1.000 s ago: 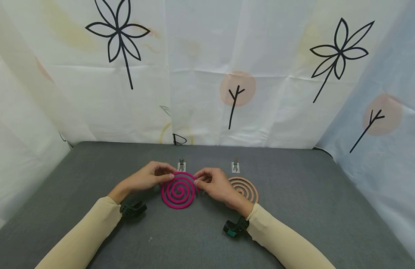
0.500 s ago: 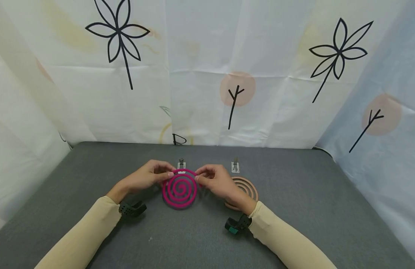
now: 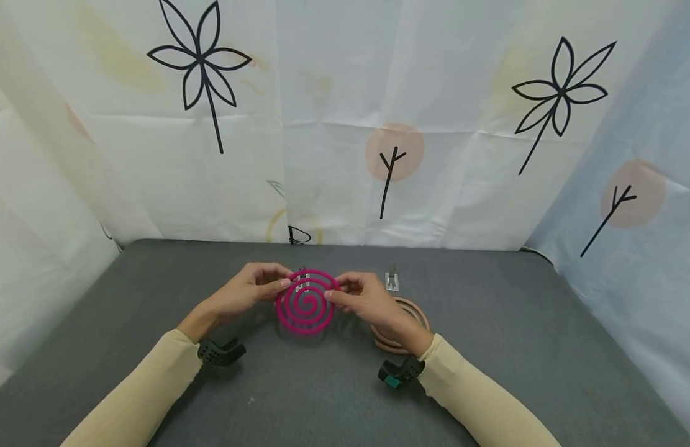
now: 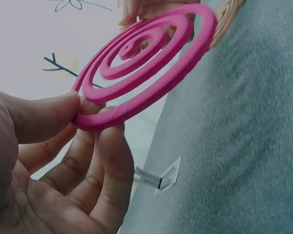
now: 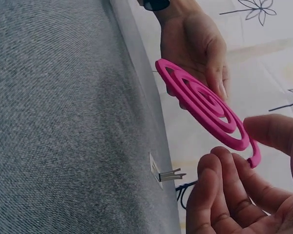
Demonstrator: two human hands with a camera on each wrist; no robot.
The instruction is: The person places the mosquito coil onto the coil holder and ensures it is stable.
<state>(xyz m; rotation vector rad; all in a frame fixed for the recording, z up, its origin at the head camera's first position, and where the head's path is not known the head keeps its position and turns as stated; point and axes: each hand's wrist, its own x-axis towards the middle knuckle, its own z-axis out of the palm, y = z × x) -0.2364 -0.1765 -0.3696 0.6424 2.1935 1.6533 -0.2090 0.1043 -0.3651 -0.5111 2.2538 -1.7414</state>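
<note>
Both hands hold up a pink mosquito coil (image 3: 308,304) over the table, its face tilted. My left hand (image 3: 252,287) pinches the outer ring at the upper left, thumb on top and fingers beneath, as the left wrist view shows of the coil (image 4: 144,103). At the opposite side my right hand (image 3: 369,303) pinches the coil near its loose outer end, seen in the right wrist view of the coil (image 5: 200,122). Directly behind it stands a small metal coil stand (image 4: 170,178), seen through the coil's gaps in the head view.
A tan mosquito coil (image 3: 416,310) lies on the grey table (image 3: 300,397), partly hidden under my right hand and wrist. Another metal stand (image 3: 392,282) is behind it. White patterned fabric (image 3: 333,81) hangs along the table's back edge.
The pink coil has risen off the table and shifted slightly right and back, now overlapping the left metal stand. Both hands lifted with it, keeping their pinch.
</note>
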